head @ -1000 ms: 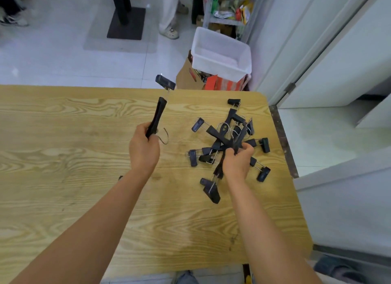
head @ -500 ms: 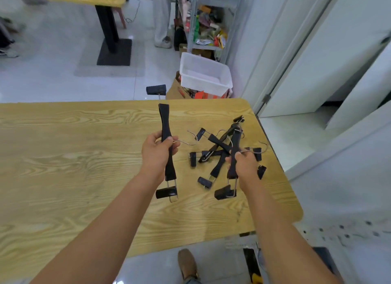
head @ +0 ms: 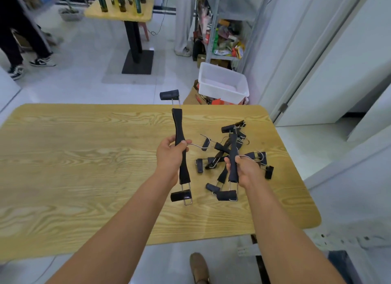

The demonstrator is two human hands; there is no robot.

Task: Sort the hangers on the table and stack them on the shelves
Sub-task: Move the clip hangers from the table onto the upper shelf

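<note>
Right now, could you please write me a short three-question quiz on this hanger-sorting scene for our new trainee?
1. True or false: the left hand and the right hand each grip one black clip hanger by its bar.
2. Multiple choice: where is the pile of loose hangers? A) on the floor; B) on the wooden table, towards its right side; C) in the white plastic bin.
3. Fill in: the hanger in the left hand is held roughly ____, one clip far from the person and one near.

Key: 1 true; 2 B; 3 lengthwise, pointing away from the person.
</note>
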